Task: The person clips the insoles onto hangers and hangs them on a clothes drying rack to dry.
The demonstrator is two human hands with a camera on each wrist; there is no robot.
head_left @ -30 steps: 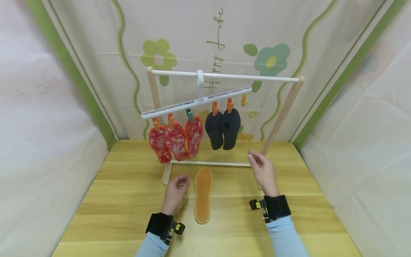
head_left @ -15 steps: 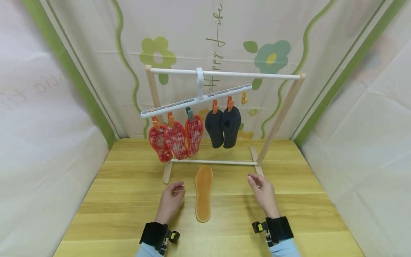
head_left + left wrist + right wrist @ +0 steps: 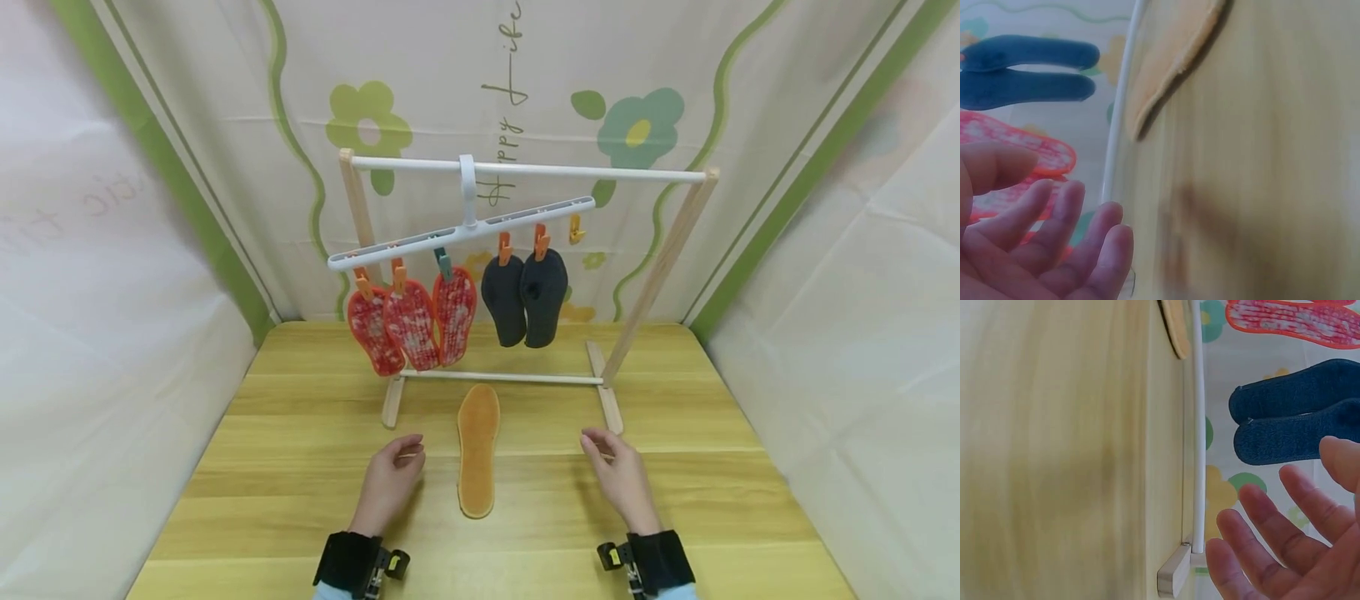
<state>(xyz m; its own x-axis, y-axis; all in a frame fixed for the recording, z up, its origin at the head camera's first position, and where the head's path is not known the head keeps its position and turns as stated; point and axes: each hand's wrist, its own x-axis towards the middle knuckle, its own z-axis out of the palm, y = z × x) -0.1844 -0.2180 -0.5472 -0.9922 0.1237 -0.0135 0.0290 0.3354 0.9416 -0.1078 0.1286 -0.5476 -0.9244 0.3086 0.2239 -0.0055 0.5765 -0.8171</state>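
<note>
An orange-tan insole (image 3: 478,454) lies flat on the wooden table (image 3: 540,517), between my two hands. To its left my left hand (image 3: 392,479) hovers with loosely bent fingers and holds nothing. Farther off on the right, my right hand (image 3: 621,479) is likewise relaxed, its fingers spread in the right wrist view. Behind them a white clip hanger (image 3: 420,244) hangs tilted from the rack. Its clips hold three red patterned insoles (image 3: 411,329) on the left and two dark blue insoles (image 3: 545,300) on the right. A yellow clip (image 3: 576,229) at the right end holds nothing.
The drying rack has a white top bar (image 3: 585,172), wooden posts (image 3: 660,279) and feet on the table (image 3: 611,408). A white lower bar (image 3: 517,377) runs just behind the tan insole. Printed fabric walls (image 3: 285,75) enclose the table at the back and sides.
Both hands have drawn back toward the near side of the table, the right from beside the rack's post. The tan insole and the hung insoles stay where they were.
</note>
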